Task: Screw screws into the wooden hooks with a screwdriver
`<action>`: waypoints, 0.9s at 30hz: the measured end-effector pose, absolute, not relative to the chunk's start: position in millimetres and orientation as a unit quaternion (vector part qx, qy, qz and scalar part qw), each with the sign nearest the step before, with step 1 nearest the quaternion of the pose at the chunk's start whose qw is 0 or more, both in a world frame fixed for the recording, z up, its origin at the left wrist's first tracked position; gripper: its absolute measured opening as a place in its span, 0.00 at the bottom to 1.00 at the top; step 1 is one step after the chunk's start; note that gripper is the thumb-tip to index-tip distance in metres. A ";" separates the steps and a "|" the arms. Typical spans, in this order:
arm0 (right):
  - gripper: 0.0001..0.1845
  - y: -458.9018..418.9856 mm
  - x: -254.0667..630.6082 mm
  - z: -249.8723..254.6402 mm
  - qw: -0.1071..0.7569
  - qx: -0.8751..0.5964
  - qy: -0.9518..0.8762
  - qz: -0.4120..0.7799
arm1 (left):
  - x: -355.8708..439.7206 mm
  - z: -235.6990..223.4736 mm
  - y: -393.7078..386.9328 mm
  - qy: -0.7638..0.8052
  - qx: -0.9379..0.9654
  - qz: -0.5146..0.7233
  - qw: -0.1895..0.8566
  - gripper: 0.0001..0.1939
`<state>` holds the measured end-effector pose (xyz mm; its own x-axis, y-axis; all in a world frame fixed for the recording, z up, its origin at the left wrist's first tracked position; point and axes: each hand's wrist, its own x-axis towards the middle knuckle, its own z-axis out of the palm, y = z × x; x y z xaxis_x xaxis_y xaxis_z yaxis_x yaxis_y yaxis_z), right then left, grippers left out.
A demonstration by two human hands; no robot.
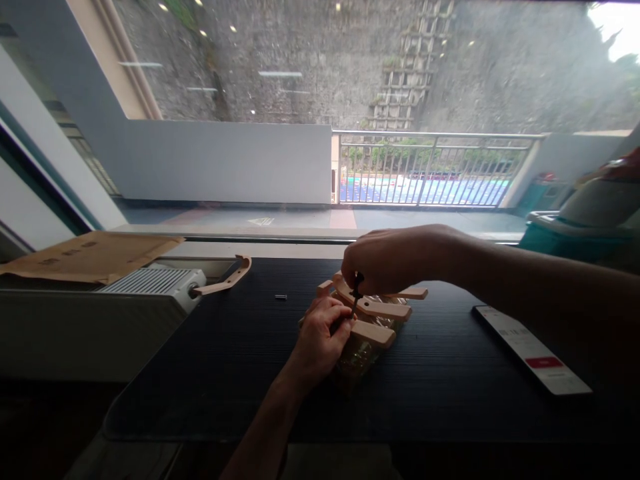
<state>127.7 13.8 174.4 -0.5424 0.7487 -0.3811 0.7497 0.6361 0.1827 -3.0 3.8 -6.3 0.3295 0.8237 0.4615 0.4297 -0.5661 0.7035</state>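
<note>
Several light wooden pieces are stacked over a clear plastic bag on the dark table. My right hand is above them, fingers pinched on the top of a small black tool that stands on the wood. My left hand is closed against the near end of the wooden stack, holding it. A small metal screw lies loose on the table to the left.
A curved wooden piece rests on a white ribbed box at the left, beside a brown cardboard envelope. A phone lies at the right. Beyond the window are a balcony and a railing.
</note>
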 end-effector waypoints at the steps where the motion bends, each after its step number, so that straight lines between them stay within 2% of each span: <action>1: 0.08 14.3 128.5 172.2 0.210 0.424 0.881 0.004 | -2.9 -6.7 3.9 0.402 0.781 0.417 0.235 0.06; 8: 0.06 13.3 128.1 161.5 0.163 0.438 0.884 0.022 | -2.0 -6.9 3.4 0.400 0.779 0.424 0.233 0.06; 12: 0.07 11.9 126.5 168.5 0.168 0.465 0.869 -0.009 | -2.1 -5.6 3.4 0.398 0.779 0.425 0.233 0.06; 15: 0.13 12.0 128.4 175.7 0.179 0.456 0.871 -0.028 | -2.4 -6.1 3.2 0.397 0.780 0.423 0.236 0.06; 19: 0.13 14.1 131.3 177.0 0.211 0.425 0.880 -0.017 | -2.4 -7.6 3.3 0.403 0.778 0.419 0.239 0.06; 27: 0.12 14.6 132.5 163.0 0.165 0.452 0.876 0.003 | -2.3 -6.6 2.5 0.401 0.779 0.422 0.234 0.06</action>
<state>132.5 14.6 163.0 -0.5361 0.7938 -0.2871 0.7922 0.5906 0.1538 -2.3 2.5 -6.6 0.3229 0.8222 0.4687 0.4273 -0.5685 0.7030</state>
